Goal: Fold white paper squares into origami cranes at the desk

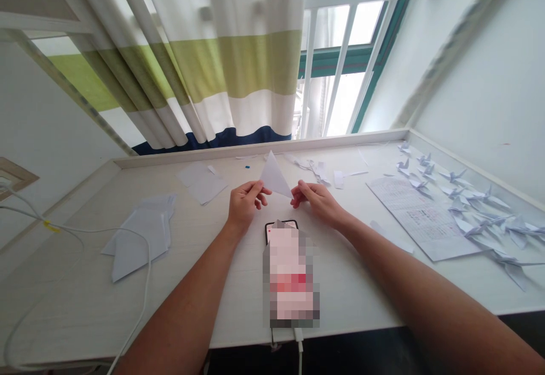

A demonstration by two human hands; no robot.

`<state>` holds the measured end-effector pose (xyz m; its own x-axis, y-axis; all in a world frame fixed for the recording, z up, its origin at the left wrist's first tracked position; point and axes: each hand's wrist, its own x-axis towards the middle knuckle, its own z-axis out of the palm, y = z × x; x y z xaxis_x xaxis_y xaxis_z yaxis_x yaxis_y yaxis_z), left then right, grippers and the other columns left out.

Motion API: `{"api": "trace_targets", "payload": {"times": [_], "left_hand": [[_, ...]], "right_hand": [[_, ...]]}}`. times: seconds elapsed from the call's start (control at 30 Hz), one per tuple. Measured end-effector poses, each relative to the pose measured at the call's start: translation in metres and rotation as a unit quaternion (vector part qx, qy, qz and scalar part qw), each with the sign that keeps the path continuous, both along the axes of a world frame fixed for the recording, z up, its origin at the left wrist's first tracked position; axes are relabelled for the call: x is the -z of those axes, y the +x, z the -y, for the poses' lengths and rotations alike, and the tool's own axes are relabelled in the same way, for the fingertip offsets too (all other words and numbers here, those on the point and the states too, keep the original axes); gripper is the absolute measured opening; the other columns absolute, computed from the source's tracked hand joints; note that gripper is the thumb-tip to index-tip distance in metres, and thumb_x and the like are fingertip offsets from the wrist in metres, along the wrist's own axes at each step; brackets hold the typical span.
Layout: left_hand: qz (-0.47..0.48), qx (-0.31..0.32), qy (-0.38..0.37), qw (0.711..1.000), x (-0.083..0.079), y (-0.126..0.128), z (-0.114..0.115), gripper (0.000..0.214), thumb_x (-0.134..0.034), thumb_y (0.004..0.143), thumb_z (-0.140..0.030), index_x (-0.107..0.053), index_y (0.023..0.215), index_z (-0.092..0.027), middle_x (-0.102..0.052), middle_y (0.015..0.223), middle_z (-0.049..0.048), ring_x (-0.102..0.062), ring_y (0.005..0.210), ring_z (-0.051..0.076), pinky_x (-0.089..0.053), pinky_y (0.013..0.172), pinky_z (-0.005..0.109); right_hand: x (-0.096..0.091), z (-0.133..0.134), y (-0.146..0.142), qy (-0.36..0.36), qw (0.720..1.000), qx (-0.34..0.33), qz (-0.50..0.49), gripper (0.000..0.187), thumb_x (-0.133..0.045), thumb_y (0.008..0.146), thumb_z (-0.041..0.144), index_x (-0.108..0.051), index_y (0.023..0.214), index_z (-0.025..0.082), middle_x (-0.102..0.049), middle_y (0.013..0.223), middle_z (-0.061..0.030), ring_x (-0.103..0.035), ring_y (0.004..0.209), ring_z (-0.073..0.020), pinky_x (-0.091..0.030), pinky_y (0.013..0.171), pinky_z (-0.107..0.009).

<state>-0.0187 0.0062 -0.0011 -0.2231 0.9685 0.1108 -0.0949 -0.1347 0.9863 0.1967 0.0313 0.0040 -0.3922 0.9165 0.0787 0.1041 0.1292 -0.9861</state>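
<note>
A white paper folded into a triangle (273, 175) stands up above the desk (221, 284), point upward. My left hand (244, 203) pinches its lower left corner with fingers closed. My right hand (315, 200) pinches the lower right corner, fingers closed too. Both forearms reach in from the near edge. A phone (281, 226) lies flat on the desk just below the hands, its screen blurred out.
A stack of white sheets (138, 238) lies at the left, another sheet (201, 183) behind it. Several folded paper cranes (464, 204) and a printed sheet (421, 219) fill the right side. Paper scraps (319, 170) lie near the back. White cables (85, 233) run across the left. Curtain and window behind.
</note>
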Motion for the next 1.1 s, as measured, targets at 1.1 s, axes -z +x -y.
{"api": "trace_targets", "payload": {"times": [1.1], "left_hand": [[0.004,0.083,-0.043,0.996,0.002,-0.003,0.0,0.056,-0.082,0.078,-0.069,-0.067,0.067,-0.017,-0.066,0.066,0.0037,-0.046,0.047,0.009,-0.032,0.045,0.025]], "right_hand": [[-0.002,-0.001,0.005,0.032,0.997,-0.038,0.051,0.044,-0.073,0.09,0.063,-0.072,0.075,0.021,-0.077,0.075,-0.005,-0.067,0.072,-0.0182,-0.05,0.077,-0.035]]}}
